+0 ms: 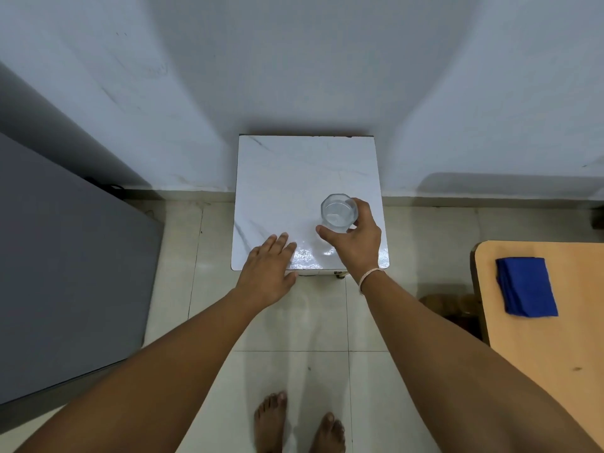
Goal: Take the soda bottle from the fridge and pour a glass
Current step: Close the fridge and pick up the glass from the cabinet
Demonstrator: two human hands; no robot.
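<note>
A clear, empty drinking glass (338, 212) stands upright on the right half of a small white marble-look table (294, 178). My right hand (354, 238) wraps around the glass from the near side, thumb on its left and fingers on its right. My left hand (268, 271) lies flat with fingers spread at the table's near left edge and holds nothing. A grey fridge (65, 273) stands shut at the left. No soda bottle is in view.
A wooden desk (549, 338) with a folded blue cloth (526, 286) on it fills the right side. A pale wall rises right behind the small table. My bare feet (299, 423) stand on light floor tiles in front of it.
</note>
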